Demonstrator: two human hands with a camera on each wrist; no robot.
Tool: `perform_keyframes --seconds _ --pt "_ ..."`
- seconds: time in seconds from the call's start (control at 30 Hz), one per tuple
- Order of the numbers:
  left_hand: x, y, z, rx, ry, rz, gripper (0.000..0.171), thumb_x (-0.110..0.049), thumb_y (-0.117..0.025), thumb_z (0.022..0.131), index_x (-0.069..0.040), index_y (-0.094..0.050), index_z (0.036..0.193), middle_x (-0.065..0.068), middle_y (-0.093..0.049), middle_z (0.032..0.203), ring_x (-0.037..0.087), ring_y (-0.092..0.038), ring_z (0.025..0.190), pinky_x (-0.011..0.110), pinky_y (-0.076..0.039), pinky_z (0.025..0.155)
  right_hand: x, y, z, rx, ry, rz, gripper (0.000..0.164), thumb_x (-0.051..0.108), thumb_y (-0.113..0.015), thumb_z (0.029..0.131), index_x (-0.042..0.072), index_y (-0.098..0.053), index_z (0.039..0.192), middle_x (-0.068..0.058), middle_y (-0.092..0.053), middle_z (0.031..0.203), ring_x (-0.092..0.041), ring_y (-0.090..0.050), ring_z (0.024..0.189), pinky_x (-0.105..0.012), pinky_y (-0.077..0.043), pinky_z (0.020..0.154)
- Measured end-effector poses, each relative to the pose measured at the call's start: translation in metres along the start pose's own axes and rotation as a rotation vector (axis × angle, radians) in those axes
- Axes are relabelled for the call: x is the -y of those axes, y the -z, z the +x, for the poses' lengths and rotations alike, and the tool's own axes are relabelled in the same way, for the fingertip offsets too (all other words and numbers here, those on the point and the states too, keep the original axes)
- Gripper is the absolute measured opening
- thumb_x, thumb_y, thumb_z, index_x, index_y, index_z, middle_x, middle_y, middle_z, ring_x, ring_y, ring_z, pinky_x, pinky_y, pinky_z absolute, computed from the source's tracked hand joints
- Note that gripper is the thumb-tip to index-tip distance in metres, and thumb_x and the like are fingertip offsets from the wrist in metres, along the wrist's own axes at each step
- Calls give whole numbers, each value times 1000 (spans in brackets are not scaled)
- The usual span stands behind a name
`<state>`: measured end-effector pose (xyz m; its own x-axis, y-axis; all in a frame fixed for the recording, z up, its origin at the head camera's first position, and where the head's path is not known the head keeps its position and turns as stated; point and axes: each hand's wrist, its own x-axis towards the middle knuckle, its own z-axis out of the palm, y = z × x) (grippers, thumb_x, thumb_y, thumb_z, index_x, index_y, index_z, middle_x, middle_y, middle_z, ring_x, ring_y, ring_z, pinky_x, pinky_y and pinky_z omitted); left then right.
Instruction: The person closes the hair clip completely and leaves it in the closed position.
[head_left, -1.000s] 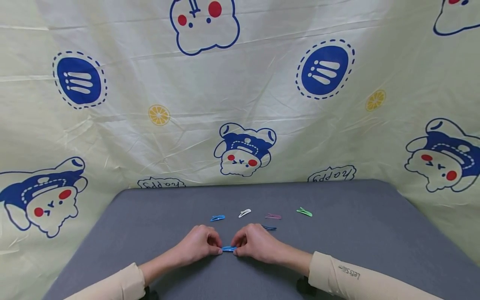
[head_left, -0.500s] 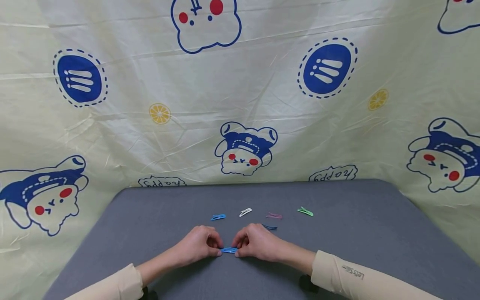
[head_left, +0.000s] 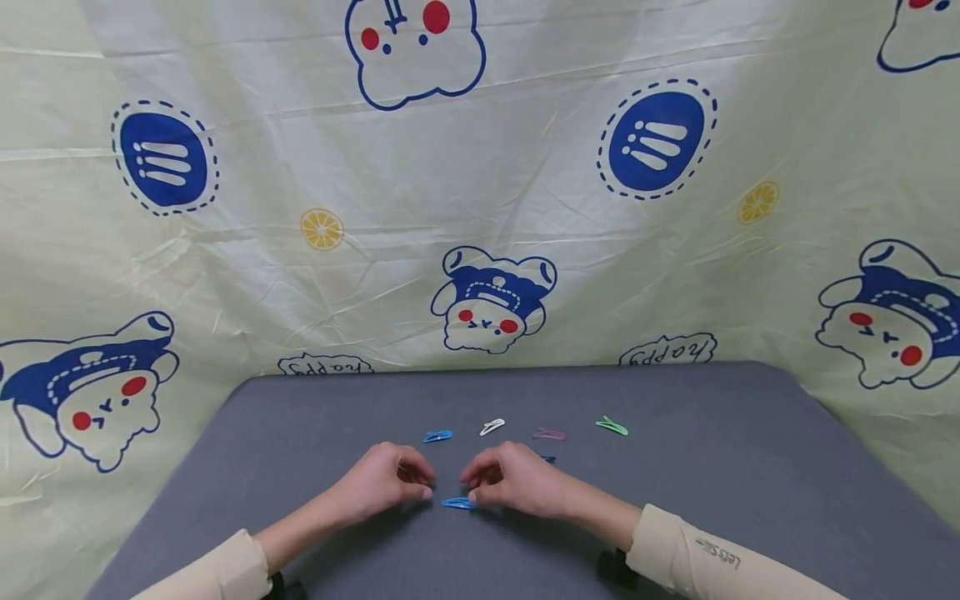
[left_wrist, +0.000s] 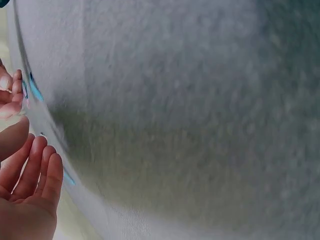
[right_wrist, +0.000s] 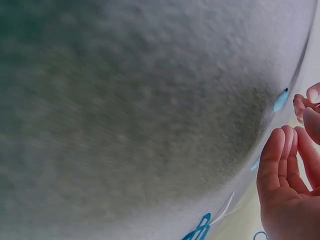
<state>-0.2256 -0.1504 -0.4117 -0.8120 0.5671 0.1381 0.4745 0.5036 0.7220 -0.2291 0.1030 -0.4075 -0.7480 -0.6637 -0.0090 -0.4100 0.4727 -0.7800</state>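
A light blue hair clip lies flat on the grey table between my two hands. My left hand rests just left of it with loosely curled fingers and holds nothing. My right hand rests just right of the clip, its thumb tip at the clip's right end, fingers relaxed. In the left wrist view my left hand shows bare fingers over the grey surface. The right wrist view shows my right hand the same way, with nothing in it.
Beyond the hands lies a row of clips: blue, white, pink and green. A dark blue clip peeks out behind my right hand. A cartoon-printed cloth hangs behind the table.
Both hands pinched the light blue clip before. Now the left hand has drawn back to the left and let go, and the clip lies on the table.
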Motion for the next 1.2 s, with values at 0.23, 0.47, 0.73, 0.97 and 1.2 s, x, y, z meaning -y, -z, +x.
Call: perform_keyframes --seconds 0.23,0.47,0.73,0.97,1.2 --pt "4 17 5 -60 38 53 12 -9 -78 83 -5 -74 94 -8 -66 83 11 -60 76 26 -50 69 0 7 10 -67 21 -30 20 14 -72 91 8 -73 110 9 -68 93 -9 -61 82 -26 -51 73" --pt "13 29 11 -111 54 48 15 -9 -77 85 -2 -74 98 -5 -67 85 15 -60 79 28 -51 70 0 15 23 -138 55 -15 22 14 -69 93 5 -71 113 8 -67 94 -13 -59 86 -29 -50 77" --pt "33 40 17 -142 97 50 16 -8 -78 83 -1 -73 97 -2 -67 85 15 -59 78 29 -50 67 2 21 40 -189 37 -6 22 14 -68 94 8 -71 115 7 -67 97 -14 -59 90 -31 -51 78" --pt "48 49 23 -124 99 45 16 -8 -77 83 -1 -74 97 -1 -68 86 15 -60 79 29 -49 68 1 27 55 -176 44 -68 23 15 -68 94 7 -71 116 6 -67 101 -13 -59 91 -31 -50 81" --pt "53 52 33 -84 100 53 17 -10 -77 85 -2 -74 99 0 -68 87 15 -60 79 32 -49 68 -5 33 70 -127 58 -119 25 15 -68 94 6 -70 117 -2 -70 107 -13 -59 92 -33 -50 82"
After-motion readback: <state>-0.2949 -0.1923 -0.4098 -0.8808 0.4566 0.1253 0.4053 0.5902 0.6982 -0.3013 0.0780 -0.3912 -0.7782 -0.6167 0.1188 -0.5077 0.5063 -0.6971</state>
